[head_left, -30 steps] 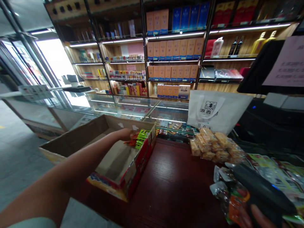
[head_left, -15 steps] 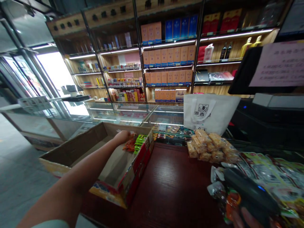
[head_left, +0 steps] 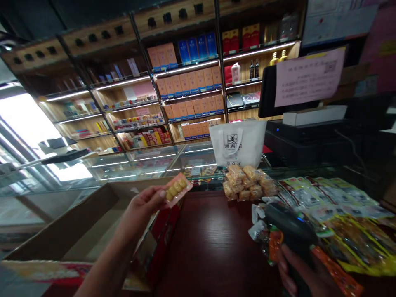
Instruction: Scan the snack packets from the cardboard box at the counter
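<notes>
The left hand (head_left: 142,210) pinches a packet (head_left: 177,190) by its near-left end, thumb flat on top and the other fingers mostly hidden underneath. The packet is clear with pale orange edges and shows a row of plump yellow pieces. It is held up in the air, tilted, with its far end raised, in front of the far right corner of the box (head_left: 93,214) as the head camera sees it. The box is open-topped, brown inside with red on its outer side, and stands along the left edge of the table (head_left: 213,235).

The right hand (head_left: 301,272) is wrapped around the handle of a black scanner (head_left: 291,225), near the table's right side; a blue light glows on its top. Just left of the scanner lie small clear and orange packets (head_left: 274,245), partly covered by it. A long orange packet (head_left: 338,270) shows just right of that hand.

At the table's far edge, right of the middle, sits a heap of wrapped cakes (head_left: 244,182), with a white bag (head_left: 238,142) upright behind it. Toward the right edge lie flat green-and-white packs (head_left: 328,198), and nearer, yellow-edged packs (head_left: 361,243).
</notes>
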The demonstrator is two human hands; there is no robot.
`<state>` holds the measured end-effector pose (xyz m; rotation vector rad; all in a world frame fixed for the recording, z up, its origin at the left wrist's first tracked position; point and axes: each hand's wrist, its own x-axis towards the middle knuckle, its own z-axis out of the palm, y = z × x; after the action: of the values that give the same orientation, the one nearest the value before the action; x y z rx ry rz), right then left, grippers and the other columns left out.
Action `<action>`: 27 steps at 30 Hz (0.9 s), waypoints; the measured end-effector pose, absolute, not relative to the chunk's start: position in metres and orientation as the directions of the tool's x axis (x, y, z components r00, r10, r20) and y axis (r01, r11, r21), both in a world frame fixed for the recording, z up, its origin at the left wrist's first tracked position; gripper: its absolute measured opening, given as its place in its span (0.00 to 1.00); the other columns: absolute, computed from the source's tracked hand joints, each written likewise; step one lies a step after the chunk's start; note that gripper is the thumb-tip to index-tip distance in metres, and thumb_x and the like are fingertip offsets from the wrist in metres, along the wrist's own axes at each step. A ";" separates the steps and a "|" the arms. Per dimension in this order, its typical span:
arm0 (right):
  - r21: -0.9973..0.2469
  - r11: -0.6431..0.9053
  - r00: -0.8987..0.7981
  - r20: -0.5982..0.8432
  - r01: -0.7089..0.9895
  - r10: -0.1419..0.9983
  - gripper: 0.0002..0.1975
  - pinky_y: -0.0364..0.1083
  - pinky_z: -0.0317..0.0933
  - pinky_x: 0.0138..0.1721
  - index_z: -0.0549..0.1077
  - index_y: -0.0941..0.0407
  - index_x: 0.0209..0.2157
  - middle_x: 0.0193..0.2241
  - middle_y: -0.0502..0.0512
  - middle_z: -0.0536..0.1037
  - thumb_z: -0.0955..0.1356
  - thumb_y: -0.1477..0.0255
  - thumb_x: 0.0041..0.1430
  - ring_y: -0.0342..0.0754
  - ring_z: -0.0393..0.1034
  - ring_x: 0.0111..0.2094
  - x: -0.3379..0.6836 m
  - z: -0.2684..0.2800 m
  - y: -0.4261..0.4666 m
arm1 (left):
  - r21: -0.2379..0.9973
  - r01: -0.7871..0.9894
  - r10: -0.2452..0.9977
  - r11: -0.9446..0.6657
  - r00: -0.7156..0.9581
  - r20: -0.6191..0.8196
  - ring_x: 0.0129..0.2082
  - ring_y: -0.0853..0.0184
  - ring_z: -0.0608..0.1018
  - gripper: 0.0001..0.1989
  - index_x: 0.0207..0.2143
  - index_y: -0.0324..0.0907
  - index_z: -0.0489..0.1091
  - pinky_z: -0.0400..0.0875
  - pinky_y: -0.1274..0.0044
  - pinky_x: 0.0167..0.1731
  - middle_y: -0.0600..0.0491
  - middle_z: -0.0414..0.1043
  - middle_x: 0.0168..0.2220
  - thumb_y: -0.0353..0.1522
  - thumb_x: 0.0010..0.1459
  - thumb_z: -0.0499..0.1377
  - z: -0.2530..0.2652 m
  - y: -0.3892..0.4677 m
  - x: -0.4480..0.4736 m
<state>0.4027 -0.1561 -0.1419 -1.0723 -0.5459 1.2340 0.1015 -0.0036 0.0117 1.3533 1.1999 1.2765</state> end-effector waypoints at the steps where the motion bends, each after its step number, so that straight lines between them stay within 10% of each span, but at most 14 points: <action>1: -0.876 -0.025 0.301 -0.192 -0.481 0.934 0.25 0.39 0.54 0.17 0.71 0.56 0.18 0.09 0.46 0.66 0.75 0.48 0.48 0.39 0.59 0.12 0.403 -0.140 -0.158 | 0.994 0.010 0.994 -0.108 0.006 0.108 0.23 0.70 0.76 0.25 0.32 0.39 0.77 0.73 0.81 0.26 0.53 0.79 0.27 0.43 0.33 0.75 0.003 -0.016 0.119; 7: -0.868 0.051 0.394 -0.171 -0.493 0.903 0.22 0.39 0.54 0.17 0.70 0.55 0.25 0.14 0.44 0.69 0.77 0.53 0.46 0.38 0.58 0.14 0.401 -0.120 -0.169 | 0.986 -0.162 0.992 -0.048 0.106 0.066 0.14 0.76 0.65 0.19 0.27 0.40 0.72 0.60 0.86 0.16 0.59 0.67 0.15 0.44 0.43 0.72 -0.062 -0.069 0.200; 10: -0.860 0.108 0.423 -0.132 -0.499 0.897 0.22 0.38 0.52 0.17 0.71 0.56 0.30 0.13 0.42 0.68 0.76 0.53 0.49 0.37 0.57 0.13 0.400 -0.116 -0.172 | 0.944 0.067 0.941 -0.323 0.132 0.313 0.21 0.71 0.75 0.08 0.30 0.41 0.75 0.68 0.83 0.20 0.54 0.76 0.24 0.36 0.53 0.67 -0.084 -0.087 0.217; 14: -0.850 0.158 0.433 -0.089 -0.502 0.897 0.24 0.37 0.53 0.17 0.69 0.56 0.33 0.12 0.42 0.68 0.76 0.52 0.48 0.37 0.57 0.14 0.400 -0.119 -0.173 | 0.458 0.272 0.532 -0.846 0.389 0.752 0.39 0.65 0.82 0.09 0.36 0.44 0.77 0.77 0.77 0.39 0.50 0.81 0.41 0.23 0.57 0.61 -0.093 -0.101 0.228; 18: -0.833 0.141 0.454 -0.142 -0.534 0.880 0.26 0.37 0.55 0.16 0.68 0.55 0.37 0.13 0.40 0.69 0.79 0.56 0.44 0.37 0.57 0.13 0.403 -0.123 -0.169 | 0.216 0.236 0.312 -0.947 0.530 0.789 0.37 0.67 0.82 0.10 0.39 0.43 0.75 0.77 0.79 0.38 0.49 0.80 0.41 0.21 0.59 0.59 -0.099 -0.108 0.236; 23: -0.865 0.158 0.462 -0.092 -0.476 0.882 0.22 0.38 0.56 0.17 0.68 0.55 0.39 0.12 0.38 0.68 0.78 0.61 0.48 0.37 0.57 0.13 0.417 -0.126 -0.166 | 0.505 0.134 0.507 -0.853 0.445 0.738 0.41 0.60 0.81 0.22 0.52 0.47 0.71 0.79 0.73 0.39 0.46 0.75 0.51 0.33 0.54 0.68 -0.110 -0.114 0.238; 27: -0.916 0.128 0.414 -0.045 -0.381 0.909 0.22 0.38 0.54 0.16 0.70 0.56 0.42 0.14 0.39 0.70 0.77 0.65 0.47 0.38 0.58 0.13 0.426 -0.126 -0.166 | 0.952 0.105 0.897 -0.288 0.379 0.229 0.31 0.65 0.81 0.26 0.57 0.45 0.68 0.78 0.76 0.29 0.44 0.75 0.51 0.39 0.56 0.65 -0.110 -0.109 0.240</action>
<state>0.4261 -0.1660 -0.1259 -1.0499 -0.6254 1.0333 0.2401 -0.1093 -0.1102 1.6742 0.8966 1.0286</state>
